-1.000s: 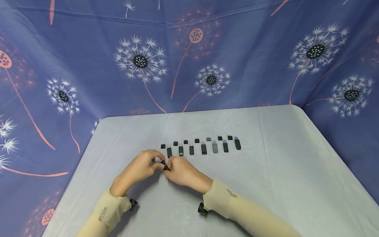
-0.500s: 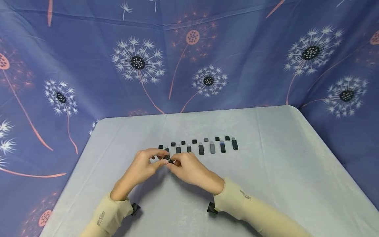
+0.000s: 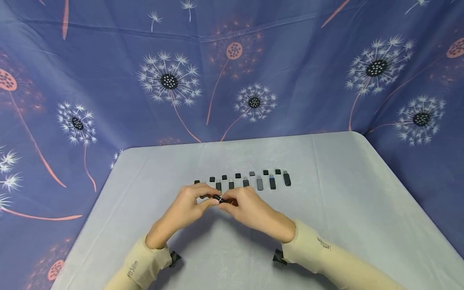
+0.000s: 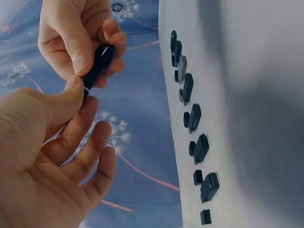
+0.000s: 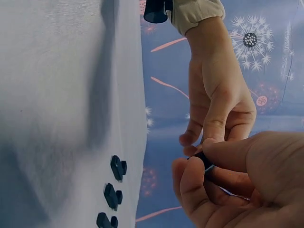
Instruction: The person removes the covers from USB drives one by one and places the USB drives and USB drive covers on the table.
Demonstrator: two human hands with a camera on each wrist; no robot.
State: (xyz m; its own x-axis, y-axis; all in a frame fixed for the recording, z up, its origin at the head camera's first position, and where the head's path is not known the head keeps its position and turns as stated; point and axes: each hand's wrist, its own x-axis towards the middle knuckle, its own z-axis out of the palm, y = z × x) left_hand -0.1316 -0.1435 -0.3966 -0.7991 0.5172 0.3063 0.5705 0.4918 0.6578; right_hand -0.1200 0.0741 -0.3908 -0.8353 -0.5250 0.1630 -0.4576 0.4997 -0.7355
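Between my two hands, above the table, is a black USB flash drive [image 4: 99,66] with a thin pale line across it near one end. Thumb and index fingertip of my left hand [image 3: 186,206] pinch the end at that line; its other fingers are spread loosely in the left wrist view. My right hand [image 3: 255,209] grips the longer body of the drive, partly covering it. Behind the hands lies a row of uncapped USB drives, mostly black, such as one with a blue connector [image 3: 272,182] and a grey one [image 3: 259,183]. Small loose caps [image 3: 238,175] lie just beyond them.
A table [image 3: 337,209] with a pale grey cover carries everything. Blue cloth [image 3: 301,80] with dandelion prints hangs along its back and sides. Black devices [image 3: 279,257] are strapped under both sleeved wrists. My hands hide the left end of the drive row.
Both hands have moved to the right and slightly away from me with the drive. It has turned from a steep slant to nearly level across the head view. The row lies unmoved.
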